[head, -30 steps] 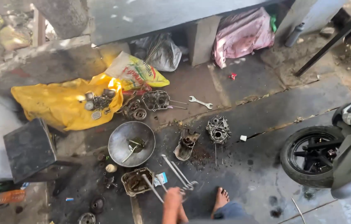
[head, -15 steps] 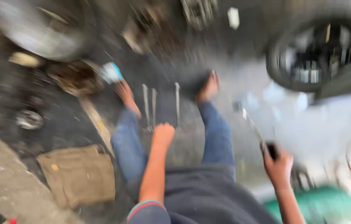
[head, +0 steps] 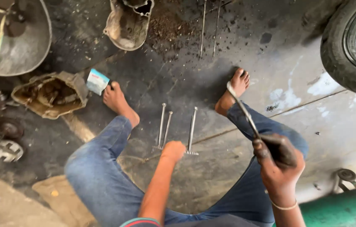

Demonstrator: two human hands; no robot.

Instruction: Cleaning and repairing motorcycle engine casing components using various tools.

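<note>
Since earlier, left hand has reached the bolts, fist narrow, touching them between the feet. Right hand grips a long grey tool. Left of bolts: small blue-white packet.

Soft daylight, sharp and evenly exposed.
Brightest at the right on the pale concrete floor; darker, oil-stained toward the upper left. Only faint, diffuse shadows beneath the legs. No glare; slight softness and wide-angle stretch near the edges.
</note>
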